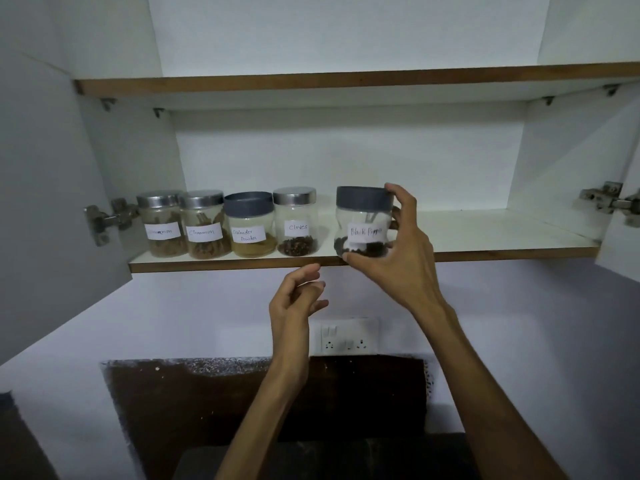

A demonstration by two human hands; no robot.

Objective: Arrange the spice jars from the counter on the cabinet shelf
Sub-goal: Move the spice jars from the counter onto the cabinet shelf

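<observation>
Nearest, the left hand [298, 296] hangs just below the cabinet shelf [485, 252], its fingers [317, 285] loosely curled and holding nothing. Above and right of it, the right hand [398, 244] grips the Black Pepper jar [362, 220] at the shelf's front edge, thumb under its base, fingers up by the grey lid. Left of this jar, apart from it, four labelled jars stand in a row, the Cloves jar [296, 221] closest.

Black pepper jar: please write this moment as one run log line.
right hand: grips black pepper jar at shelf front | left hand: holds nothing, below shelf | row: four jars, cloves jar nearest
</observation>
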